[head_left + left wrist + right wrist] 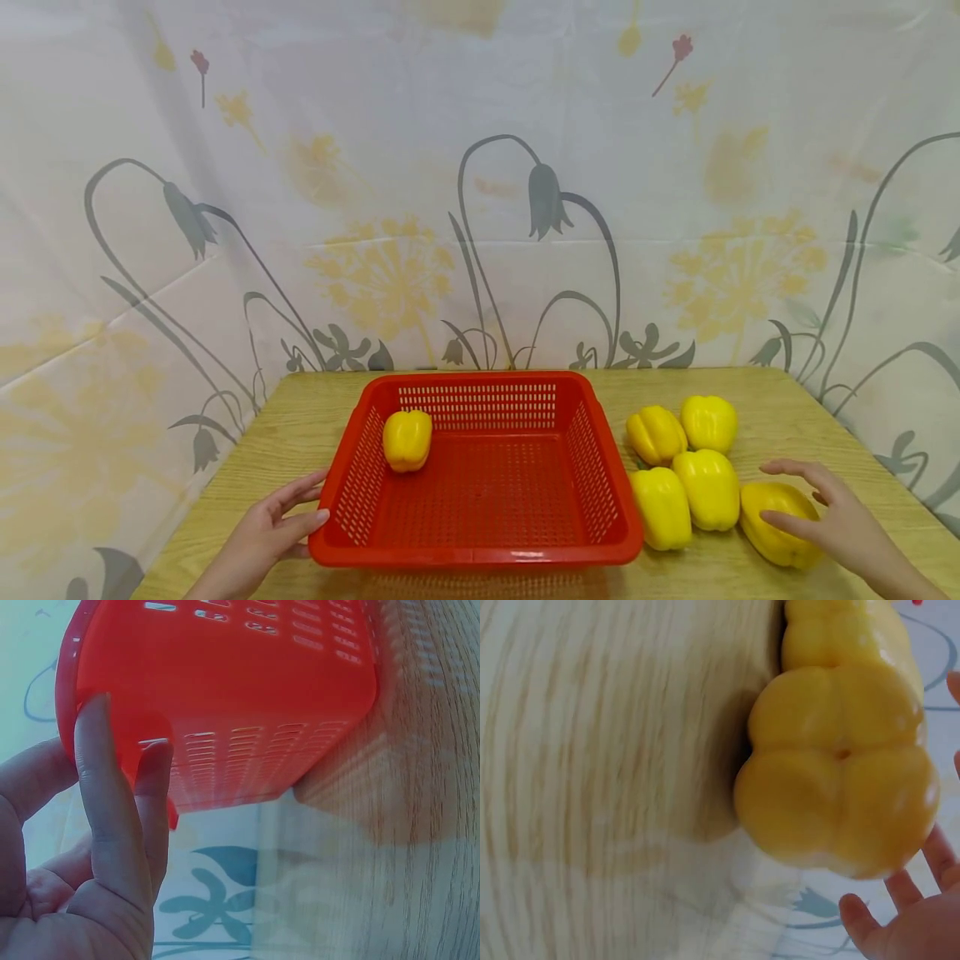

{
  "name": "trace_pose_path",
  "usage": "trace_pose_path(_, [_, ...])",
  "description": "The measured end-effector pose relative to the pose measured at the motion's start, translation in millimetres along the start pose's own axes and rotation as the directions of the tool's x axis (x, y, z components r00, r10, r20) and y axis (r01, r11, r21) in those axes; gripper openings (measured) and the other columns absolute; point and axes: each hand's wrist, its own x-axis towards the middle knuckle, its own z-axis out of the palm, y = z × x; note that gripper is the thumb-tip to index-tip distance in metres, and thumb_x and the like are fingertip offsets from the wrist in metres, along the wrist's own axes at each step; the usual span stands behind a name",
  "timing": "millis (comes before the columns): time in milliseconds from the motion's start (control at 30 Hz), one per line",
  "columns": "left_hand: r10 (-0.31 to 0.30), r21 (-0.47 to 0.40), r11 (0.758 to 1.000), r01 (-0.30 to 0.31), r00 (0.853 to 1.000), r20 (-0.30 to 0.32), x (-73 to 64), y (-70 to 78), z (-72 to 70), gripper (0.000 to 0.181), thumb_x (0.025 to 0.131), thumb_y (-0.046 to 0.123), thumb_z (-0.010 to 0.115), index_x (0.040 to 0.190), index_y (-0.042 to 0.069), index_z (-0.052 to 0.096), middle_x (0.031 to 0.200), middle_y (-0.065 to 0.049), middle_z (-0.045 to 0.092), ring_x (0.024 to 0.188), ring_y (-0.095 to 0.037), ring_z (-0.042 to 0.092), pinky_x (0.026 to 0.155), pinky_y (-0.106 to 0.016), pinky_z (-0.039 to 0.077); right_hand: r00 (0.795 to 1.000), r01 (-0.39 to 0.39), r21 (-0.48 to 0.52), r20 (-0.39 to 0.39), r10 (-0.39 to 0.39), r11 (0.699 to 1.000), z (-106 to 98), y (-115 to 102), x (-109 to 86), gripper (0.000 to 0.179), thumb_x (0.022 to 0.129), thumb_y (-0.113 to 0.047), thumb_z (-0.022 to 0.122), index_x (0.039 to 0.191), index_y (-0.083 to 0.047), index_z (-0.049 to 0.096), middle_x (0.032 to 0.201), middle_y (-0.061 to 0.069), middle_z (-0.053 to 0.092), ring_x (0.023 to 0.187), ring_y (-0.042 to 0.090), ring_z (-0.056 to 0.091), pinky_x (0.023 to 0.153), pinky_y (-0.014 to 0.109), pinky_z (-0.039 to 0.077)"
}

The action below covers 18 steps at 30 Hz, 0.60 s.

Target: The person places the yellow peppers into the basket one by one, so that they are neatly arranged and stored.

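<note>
A red plastic basket (480, 554) with slotted walls stands on the table, and one yellow bell pepper (407, 441) lies inside at its left. My left hand (264, 529) holds the basket's left rim, thumb on the rim and fingers against the outer wall; the left wrist view shows those fingers (105, 780) under the rim edge. At the right, my right hand (832, 521) is spread around the nearest yellow bell pepper (776, 533), thumb and fingers apart. In the right wrist view this pepper (840, 772) rests on the table with the fingers (904, 889) beyond it.
Several more yellow bell peppers (707, 490) lie grouped between the basket and my right hand, one close against the basket's right side. The wooden table (300, 417) backs onto a flower-printed cloth (480, 183), which also hangs along both sides.
</note>
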Motion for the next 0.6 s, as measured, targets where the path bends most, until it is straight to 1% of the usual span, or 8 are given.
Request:
trace_pose_path(67, [-0.001,0.002,1.0,0.001,1.0,0.0,0.0,0.2,0.1,0.07,0.092,0.019,0.059,0.144,-0.008,0.019,0.128,-0.021,0.045,0.094,-0.029,0.063,0.074,-0.046,0.054,0.999,-0.017,-0.024,0.033,0.018,1.0,-1,4,-0.8,0.053,0.081,-0.018,0.073,0.122,0.005,0.048,0.12,-0.006,0.045,0.116,0.028,0.031,0.08,0.066,0.028])
trace_pose_path(133, [0.001,0.0,1.0,-0.001,1.0,0.001,-0.2,0.7,0.1,0.07,0.093,0.019,0.059,0.144,-0.008,0.019,0.127,-0.021,0.045,0.094,-0.029,0.063,0.075,-0.046,0.053,0.997,-0.032,-0.037,0.065,0.034,0.999,-2,7,-1.4,0.057,0.081,-0.018,0.074,0.124,0.005,0.045,0.124,0.014,0.041,0.113,0.046,0.026,0.079,0.067,0.028])
trace_pose_path(200, [0.001,-0.001,1.0,-0.001,1.0,0.004,-0.5,1.1,0.2,0.07,0.093,0.019,0.059,0.144,-0.008,0.019,0.127,-0.021,0.045,0.095,-0.029,0.062,0.075,-0.047,0.053,0.994,-0.042,-0.048,0.097,0.046,0.998,-3,10,-1.7,0.06,0.08,-0.018,0.074,0.127,0.004,0.043,0.128,0.026,0.035,0.114,0.049,0.025,0.077,0.067,0.029])
trace_pose_path(233, [0.003,-0.001,1.0,-0.003,1.0,0.004,-0.6,1.4,0.4,0.071,0.093,0.019,0.059,0.144,-0.009,0.019,0.127,-0.021,0.045,0.095,-0.029,0.062,0.075,-0.047,0.053,0.992,-0.047,-0.051,0.112,0.053,0.998,-4,11,-1.9,0.062,0.08,-0.018,0.074,0.128,0.004,0.041,0.13,0.029,0.032,0.114,0.05,0.024,0.076,0.067,0.03])
trace_pose_path(400, [0.004,0.004,1.0,-0.004,1.0,0.003,-1.2,2.5,0.9,0.071,0.092,0.019,0.059,0.144,-0.009,0.018,0.128,-0.023,0.044,0.095,-0.029,0.062,0.075,-0.047,0.053,0.982,-0.053,-0.067,0.176,0.064,0.996,-5,19,-3.4,0.069,0.079,-0.018,0.075,0.131,0.006,0.036,0.131,0.032,0.026,0.113,0.052,0.025,0.072,0.07,0.035])
trace_pose_path(500, [0.004,0.008,1.0,-0.004,1.0,0.002,-1.4,2.8,1.2,0.072,0.092,0.019,0.059,0.144,-0.009,0.018,0.129,-0.024,0.043,0.095,-0.03,0.062,0.075,-0.046,0.053,0.977,-0.047,-0.051,0.207,0.057,0.998,-5,23,-4.8,0.072,0.079,-0.016,0.075,0.132,0.006,0.032,0.131,0.031,0.026,0.11,0.051,0.028,0.071,0.067,0.041])
trace_pose_path(533, [0.004,0.008,1.0,-0.004,1.0,0.002,-1.4,2.8,1.2,0.072,0.092,0.019,0.059,0.144,-0.009,0.018,0.129,-0.025,0.042,0.095,-0.03,0.062,0.075,-0.046,0.053,0.975,-0.047,-0.044,0.215,0.055,0.998,-5,24,-5.4,0.073,0.078,-0.016,0.075,0.133,0.005,0.031,0.131,0.031,0.026,0.11,0.049,0.03,0.072,0.064,0.043])
trace_pose_path(600, [0.005,0.01,1.0,-0.005,1.0,0.003,-1.4,2.6,1.1,0.071,0.092,0.019,0.059,0.144,-0.009,0.018,0.13,-0.025,0.042,0.095,-0.03,0.062,0.075,-0.046,0.053,0.973,-0.047,-0.042,0.223,0.055,0.998,-4,27,-6.5,0.075,0.078,-0.016,0.075,0.135,0.002,0.03,0.131,0.027,0.029,0.11,0.034,0.037,0.072,0.057,0.046])
